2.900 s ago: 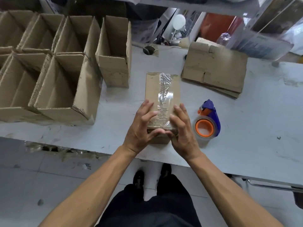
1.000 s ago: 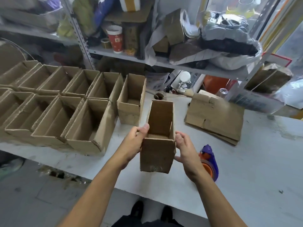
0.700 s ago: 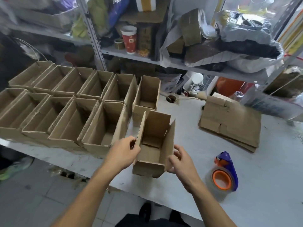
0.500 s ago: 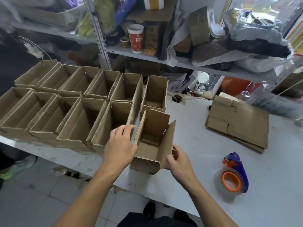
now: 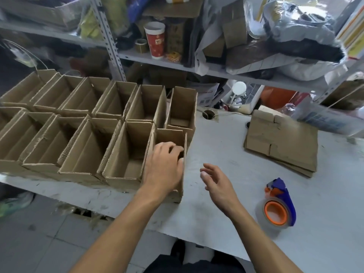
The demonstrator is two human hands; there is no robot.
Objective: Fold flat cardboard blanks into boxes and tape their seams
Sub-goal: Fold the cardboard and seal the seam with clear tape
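Note:
The newly folded cardboard box stands open side up at the right end of the front row of boxes, on the white table. My left hand lies over its opening, fingers curled down at the top edge of its right wall. My right hand hovers just to the right of the box with relaxed fingers, touching nothing. A stack of flat cardboard blanks lies at the back right. The blue and orange tape dispenser sits on the table, right of my right hand.
Two rows of several open finished boxes fill the table's left half, tight against each other. A cluttered metal shelf with a red paper cup rises behind. The table's near edge runs just below my hands.
The box went from upside down with its taped seam up, was lifted and turned over, then set down against the front row. My right hand has let go and drawn away.

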